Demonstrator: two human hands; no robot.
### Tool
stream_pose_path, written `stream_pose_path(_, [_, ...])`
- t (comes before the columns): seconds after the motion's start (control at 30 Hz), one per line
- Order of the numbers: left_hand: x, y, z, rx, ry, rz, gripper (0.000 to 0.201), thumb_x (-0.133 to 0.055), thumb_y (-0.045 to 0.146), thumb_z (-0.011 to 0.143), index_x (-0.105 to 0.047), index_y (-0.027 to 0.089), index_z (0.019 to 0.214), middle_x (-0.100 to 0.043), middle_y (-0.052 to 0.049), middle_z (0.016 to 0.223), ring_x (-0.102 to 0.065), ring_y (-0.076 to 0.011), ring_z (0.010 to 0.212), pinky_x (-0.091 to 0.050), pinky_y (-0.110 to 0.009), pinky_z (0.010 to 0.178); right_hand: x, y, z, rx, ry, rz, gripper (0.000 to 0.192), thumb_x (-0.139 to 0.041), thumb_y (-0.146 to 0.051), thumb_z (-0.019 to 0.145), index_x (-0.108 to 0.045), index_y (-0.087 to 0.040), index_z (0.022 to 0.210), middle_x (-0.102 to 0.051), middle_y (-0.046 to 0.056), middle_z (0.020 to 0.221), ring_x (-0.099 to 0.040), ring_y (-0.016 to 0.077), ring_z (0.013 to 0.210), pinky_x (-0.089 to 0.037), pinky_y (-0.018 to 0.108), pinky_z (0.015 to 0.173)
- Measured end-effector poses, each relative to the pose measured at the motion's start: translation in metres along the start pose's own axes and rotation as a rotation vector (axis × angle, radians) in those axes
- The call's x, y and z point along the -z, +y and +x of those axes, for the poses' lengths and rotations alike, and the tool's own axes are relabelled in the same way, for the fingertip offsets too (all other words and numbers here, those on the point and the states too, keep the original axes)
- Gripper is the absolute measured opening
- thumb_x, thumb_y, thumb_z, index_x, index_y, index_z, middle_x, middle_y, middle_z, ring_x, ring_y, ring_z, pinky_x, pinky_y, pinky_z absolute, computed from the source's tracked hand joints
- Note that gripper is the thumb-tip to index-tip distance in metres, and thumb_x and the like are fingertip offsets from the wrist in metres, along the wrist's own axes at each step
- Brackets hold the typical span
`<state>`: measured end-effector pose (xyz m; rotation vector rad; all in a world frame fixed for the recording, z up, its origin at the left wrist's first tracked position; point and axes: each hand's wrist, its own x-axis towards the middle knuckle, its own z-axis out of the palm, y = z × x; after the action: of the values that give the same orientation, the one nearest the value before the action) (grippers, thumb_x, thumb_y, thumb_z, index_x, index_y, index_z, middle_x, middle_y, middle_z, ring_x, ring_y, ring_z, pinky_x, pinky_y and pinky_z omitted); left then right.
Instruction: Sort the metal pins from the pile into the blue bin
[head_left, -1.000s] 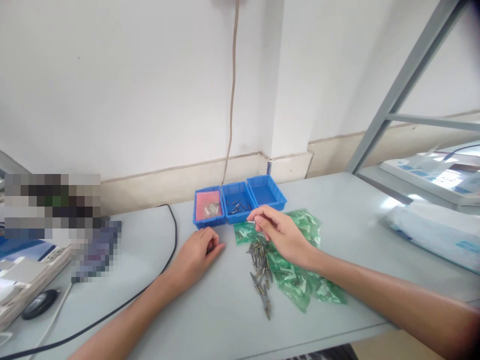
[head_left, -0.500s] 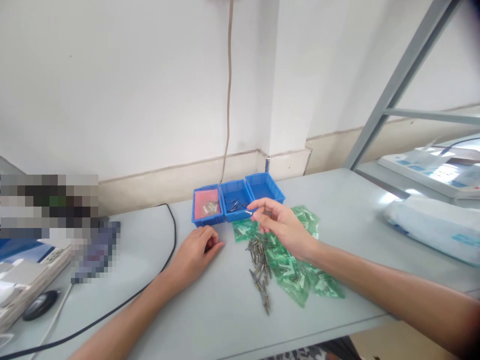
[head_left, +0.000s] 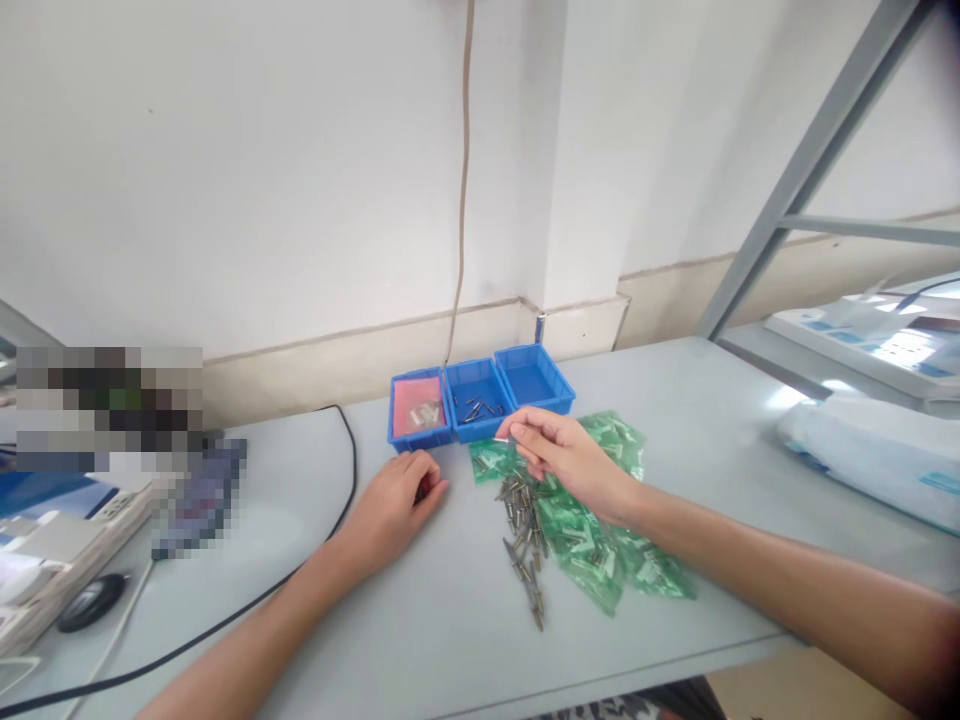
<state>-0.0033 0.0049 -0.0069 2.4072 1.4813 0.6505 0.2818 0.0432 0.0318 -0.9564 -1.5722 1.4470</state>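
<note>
While the left hand (head_left: pixel 394 500) rests curled and empty-looking on the counter (head_left: pixel 420 620), a small metal pin (head_left: pixel 501 440) is pinched in the right hand's (head_left: pixel 562 455) fingers, lying crosswise, tip toward the near middle blue bin (head_left: pixel 474 402).

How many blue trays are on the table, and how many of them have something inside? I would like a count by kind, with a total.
Blue trays holding small metal pins: 1, the middle tray
Blue trays holding a pink sheet with small parts: 1, the left tray
Blue trays with nothing visible inside: 1, the right tray
Total: 3 trays, 2 with contents
</note>
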Motion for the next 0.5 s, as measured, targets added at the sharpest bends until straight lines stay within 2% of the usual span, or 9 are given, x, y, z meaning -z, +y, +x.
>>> stream_pose_path(0.2, [-0.0009, -0.0017, -0.0002, 0.024, -0.015, 0.0, 0.023, -0.053, 0.033, 0.108, -0.046, 0.024, 0.088, -0.059, 0.0, 0.085, -0.053, -0.0207, 0.078, -0.039, -0.034, 0.071, 0.0002, -0.0019, -0.0003, 0.011, -0.01, 0.028, 0.033, -0.06, -0.052, 0.104, -0.07, -0.02, 0.105, -0.044, -0.006, 0.066, -0.044, 0.0124, 0.058, -0.035, 0.027, 0.059])
stream_pose_path(0.37, [-0.0014, -0.0032, -0.0007, 0.01, -0.016, 0.002, 0.022, -0.051, 0.034, 0.11, -0.046, 0.024, 0.091, -0.059, 0.0, 0.087, -0.054, -0.0208, 0.079, -0.039, -0.034, 0.072, 0.0019, 0.0017, 0.0015, 0.029, -0.067, 0.034, 0.035, -0.073, -0.051, 0.098, -0.076, -0.019, 0.112, -0.065, 0.0, 0.083, -0.049, 0.0123, 0.065, -0.039, 0.028, 0.061])
stream_pose_path(0.5, [-0.001, -0.0028, -0.0004, 0.014, -0.024, 0.005, 0.023, -0.053, 0.034, 0.11, -0.047, 0.024, 0.09, -0.059, 0.0, 0.086, -0.053, -0.0207, 0.079, -0.039, -0.034, 0.072, 0.0009, 0.0031, 0.0001, 0.061, -0.106, -0.045, 0.037, -0.076, -0.054, 0.096, -0.077, -0.018, 0.102, -0.072, 0.005, 0.089, -0.053, 0.0143, 0.069, -0.041, 0.028, 0.062])
